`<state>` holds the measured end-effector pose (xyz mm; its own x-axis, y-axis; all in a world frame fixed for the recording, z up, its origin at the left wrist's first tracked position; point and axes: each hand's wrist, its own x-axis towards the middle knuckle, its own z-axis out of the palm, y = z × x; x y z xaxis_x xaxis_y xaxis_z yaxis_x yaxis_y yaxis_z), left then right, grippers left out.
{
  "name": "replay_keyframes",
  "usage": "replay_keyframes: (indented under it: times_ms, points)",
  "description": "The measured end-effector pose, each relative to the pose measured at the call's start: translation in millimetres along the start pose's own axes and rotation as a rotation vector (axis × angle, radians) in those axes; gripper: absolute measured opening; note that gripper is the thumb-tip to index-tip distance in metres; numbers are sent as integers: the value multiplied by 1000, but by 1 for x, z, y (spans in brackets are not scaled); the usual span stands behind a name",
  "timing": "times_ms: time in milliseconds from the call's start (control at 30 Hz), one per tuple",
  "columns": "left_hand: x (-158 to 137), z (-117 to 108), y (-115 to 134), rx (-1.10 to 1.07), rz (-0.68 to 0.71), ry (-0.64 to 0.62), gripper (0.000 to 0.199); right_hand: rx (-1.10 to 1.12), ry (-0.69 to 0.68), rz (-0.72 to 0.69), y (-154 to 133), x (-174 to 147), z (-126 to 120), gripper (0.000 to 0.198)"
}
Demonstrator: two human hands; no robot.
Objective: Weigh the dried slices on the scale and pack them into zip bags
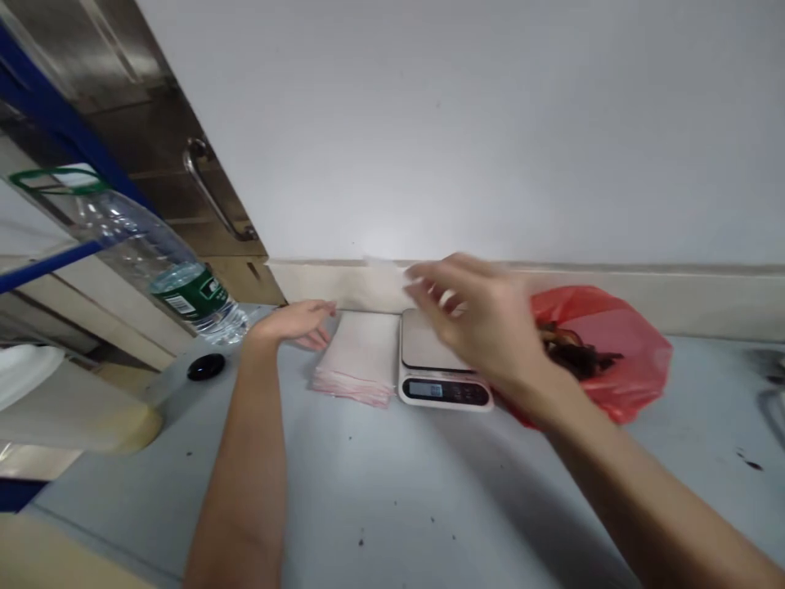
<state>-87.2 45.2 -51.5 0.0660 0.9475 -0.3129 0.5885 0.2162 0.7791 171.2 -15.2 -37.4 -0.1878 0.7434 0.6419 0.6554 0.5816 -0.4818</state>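
Observation:
My right hand is raised over the kitchen scale, thumb and fingers pinched on a thin, whitish, see-through plastic bag, blurred by motion. The scale has a white body, a metal plate and a lit display with digits too small to read. To its left lies a stack of flat plastic bags with pinkish edges. Beside the stack's left edge my left hand is open, fingers stretched out and holding nothing. A red plastic bag gapes to the right, with dark dried pieces inside, partly behind my right wrist.
A large water bottle with a green label stands at the left back. Near it are a black round cap and a pale plastic container. A wall closes off the back of the grey table, which has dark specks.

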Motion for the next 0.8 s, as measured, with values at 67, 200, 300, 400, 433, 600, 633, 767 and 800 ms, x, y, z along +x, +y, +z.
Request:
replay_keyframes:
  times_ms: [67, 200, 300, 400, 433, 600, 633, 767, 800]
  points:
    - [2, 2, -10, -23, -17, -25, 37, -164, -307, -74, -21, -2, 25, 23]
    - [6, 4, -22, -38, 1, -44, 43, -278, -831, -78, -46, -17, 63, 23]
    - [11, 1, -25, 11, 71, -40, 37, -309, -923, -31, -47, -29, 78, 28]
    - [19, 5, -21, 116, 218, -17, 36, -336, -908, -29, -43, -37, 83, 35]
    - [21, 8, -18, 155, 262, -26, 34, -343, -901, -43, -41, -39, 84, 37]
    - [29, 35, -6, 354, 310, -170, 51, -406, -897, -136, -40, -45, 86, 43]
    - [29, 39, -5, 400, 299, -185, 58, -426, -900, -153, -40, -46, 86, 45]
    - [30, 51, -1, 608, 213, -239, 80, -426, -914, -156, -42, -47, 82, 48]
    - [30, 54, 0, 661, 191, -247, 85, -377, -928, -154, -41, -45, 77, 46]
